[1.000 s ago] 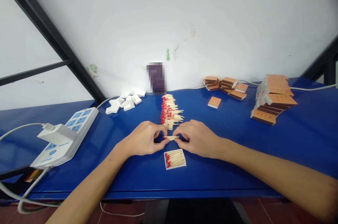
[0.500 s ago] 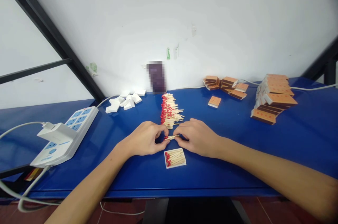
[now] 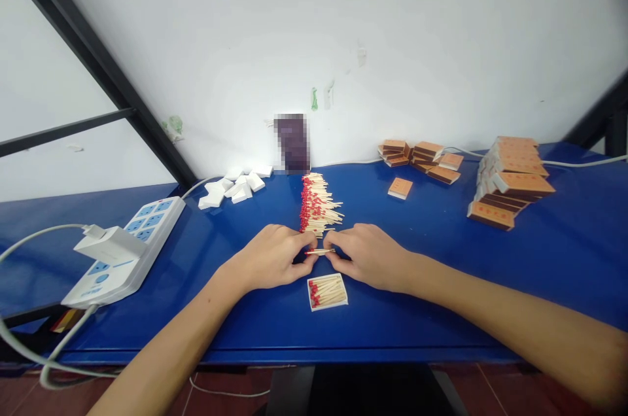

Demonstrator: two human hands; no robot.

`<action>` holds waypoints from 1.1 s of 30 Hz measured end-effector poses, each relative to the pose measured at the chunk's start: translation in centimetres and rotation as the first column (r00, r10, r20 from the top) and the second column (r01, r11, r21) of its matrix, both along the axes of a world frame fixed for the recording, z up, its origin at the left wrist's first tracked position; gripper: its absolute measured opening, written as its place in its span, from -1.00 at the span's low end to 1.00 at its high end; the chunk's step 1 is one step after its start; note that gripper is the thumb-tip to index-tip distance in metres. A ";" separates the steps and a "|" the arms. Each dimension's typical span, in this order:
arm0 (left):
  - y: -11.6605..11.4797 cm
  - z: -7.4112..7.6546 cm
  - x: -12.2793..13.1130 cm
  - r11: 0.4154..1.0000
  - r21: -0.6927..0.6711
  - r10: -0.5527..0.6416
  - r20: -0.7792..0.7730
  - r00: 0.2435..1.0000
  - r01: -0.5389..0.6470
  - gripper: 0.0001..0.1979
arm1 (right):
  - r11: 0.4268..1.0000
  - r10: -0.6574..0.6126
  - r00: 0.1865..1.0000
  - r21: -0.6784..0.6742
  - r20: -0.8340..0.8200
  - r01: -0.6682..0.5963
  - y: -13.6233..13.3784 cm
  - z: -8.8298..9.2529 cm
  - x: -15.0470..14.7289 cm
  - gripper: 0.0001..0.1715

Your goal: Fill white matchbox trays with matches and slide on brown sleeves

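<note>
Between my two hands a few matches lie level, red heads to the left. My left hand pinches them at the head end, and my right hand pinches the plain end. Just below, on the blue table, sits a white matchbox tray with a layer of matches in it, heads to the left. Beyond my fingers a long pile of loose matches stretches toward the wall, red heads on its left side.
White empty trays lie in a heap at the back left. A power strip with a plugged-in charger is at the left. Orange matchboxes lie at the back right, near a larger stack. A blurred dark object stands at the wall.
The matches between my hands have become more level and look more closely lined up. My left fingertips have shifted slightly right. The whole view has moved very slightly.
</note>
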State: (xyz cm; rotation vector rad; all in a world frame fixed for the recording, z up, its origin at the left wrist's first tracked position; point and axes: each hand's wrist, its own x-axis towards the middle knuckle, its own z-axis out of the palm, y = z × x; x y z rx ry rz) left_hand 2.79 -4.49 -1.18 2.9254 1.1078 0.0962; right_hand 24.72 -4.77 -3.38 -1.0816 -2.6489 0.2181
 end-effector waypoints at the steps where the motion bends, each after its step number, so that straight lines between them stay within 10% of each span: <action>1: 0.0 0.0 0.0 1.000 0.013 -0.006 -0.014 1.000 0.007 -0.82 | 1.000 -0.003 1.000 0.003 0.006 0.003 0.0 0.0 0.0 -0.88; 22: -1.1 -0.2 0.8 0.989 0.146 0.024 -0.242 0.970 0.012 -0.75 | 0.997 0.008 0.982 0.073 0.188 -0.022 -0.1 0.5 -0.2 -0.82; 33: -1.9 1.7 0.2 0.984 -0.177 -0.026 0.025 0.999 0.030 -0.75 | 0.987 0.107 0.990 -0.113 -0.094 -0.118 -0.8 2.3 0.7 -0.90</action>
